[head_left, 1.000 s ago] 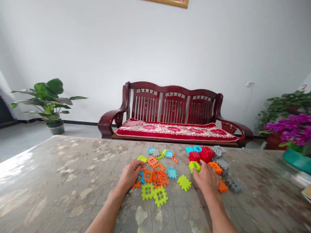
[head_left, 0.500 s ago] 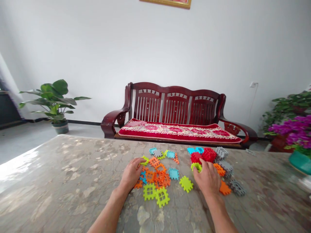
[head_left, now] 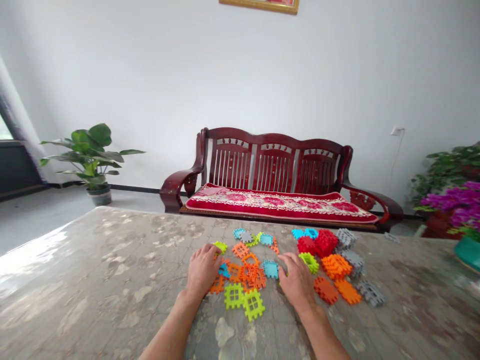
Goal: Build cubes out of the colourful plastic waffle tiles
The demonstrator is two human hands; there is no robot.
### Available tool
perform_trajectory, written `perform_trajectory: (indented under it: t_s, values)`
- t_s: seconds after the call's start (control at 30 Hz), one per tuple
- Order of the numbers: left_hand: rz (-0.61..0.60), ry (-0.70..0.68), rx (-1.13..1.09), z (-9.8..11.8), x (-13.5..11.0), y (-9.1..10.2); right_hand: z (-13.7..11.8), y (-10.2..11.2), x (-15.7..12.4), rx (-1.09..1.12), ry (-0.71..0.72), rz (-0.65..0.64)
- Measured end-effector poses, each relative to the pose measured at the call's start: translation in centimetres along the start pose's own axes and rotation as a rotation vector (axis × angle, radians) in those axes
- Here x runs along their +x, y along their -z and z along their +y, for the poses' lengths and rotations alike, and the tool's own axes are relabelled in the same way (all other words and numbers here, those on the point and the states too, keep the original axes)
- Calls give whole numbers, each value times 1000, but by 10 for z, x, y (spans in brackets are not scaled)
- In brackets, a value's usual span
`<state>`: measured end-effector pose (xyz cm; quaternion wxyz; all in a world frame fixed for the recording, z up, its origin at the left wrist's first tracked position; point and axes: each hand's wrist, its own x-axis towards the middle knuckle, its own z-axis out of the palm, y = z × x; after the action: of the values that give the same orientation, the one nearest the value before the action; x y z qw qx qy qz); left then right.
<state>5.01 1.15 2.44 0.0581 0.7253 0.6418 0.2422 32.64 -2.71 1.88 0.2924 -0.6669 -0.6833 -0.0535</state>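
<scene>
My left hand [head_left: 204,267] rests on the table with bent fingers at a lime green toothed building tile [head_left: 221,246]; its grip there is partly hidden. My right hand [head_left: 297,281] is over another lime green tile [head_left: 279,283], its fingers closing around it, with only slivers showing. Between the hands lie orange window tiles [head_left: 235,272] and a light blue frame tile [head_left: 270,269]. Two lime green window tiles [head_left: 253,304] lie nearer me. Right of my right hand are a lime green frame tile [head_left: 309,262], stacked orange tiles [head_left: 336,267] and a red-orange tile [head_left: 326,290].
Red tiles [head_left: 325,243], grey tiles [head_left: 370,293] and blue tiles [head_left: 305,233] lie in groups at the right. Beyond the patterned table cover [head_left: 123,280] stands a wooden bench [head_left: 275,160]. A teal flowerpot [head_left: 468,254] is at the right edge.
My right hand has moved left from the lime green frame tile to the solid lime green one, uncovering the orange stack and red-orange tile. My left hand has barely moved.
</scene>
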Motion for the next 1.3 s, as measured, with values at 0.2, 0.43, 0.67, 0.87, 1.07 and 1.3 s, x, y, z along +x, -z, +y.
perform_trajectory:
  t_s: [0.2,0.43,0.67,0.87,1.07,1.3]
  values:
    - [74,196,66,-1,-2,4,4,-9,-1,168,-71,-41]
    - [61,207,38,-4,0,2,-2,-21,1,622,-124,-41]
    - [55,266,22,0,0,9,-1,-22,3,779,-212,20]
    - [53,258,-26,-3,2,9,-2,-24,4,703,-189,0]
    - [144,175,-180,-11,4,-5,-2,-26,4,679,-176,15]
    - [245,70,-397,-8,5,-10,-1,-26,4,679,-173,2]
